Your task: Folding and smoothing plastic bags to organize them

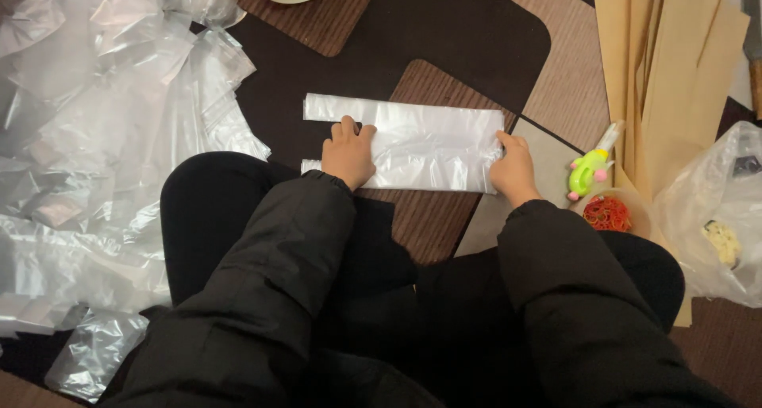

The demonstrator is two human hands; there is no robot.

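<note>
A flattened clear plastic bag (421,142) lies on the patterned floor mat (444,75) in front of my knees. My left hand (348,152) presses down on the bag's left part, near its two handle strips. At the bag's right edge, my right hand (513,166) pinches or presses the plastic with fingers curled. Both arms wear black padded sleeves.
A big heap of crumpled clear plastic bags (103,138) fills the left side. To the right lie tan paper sheets (675,75), a green and pink toy-like tool (589,170), a small cup of red rubber bands (607,214) and a clear bag with contents (718,217).
</note>
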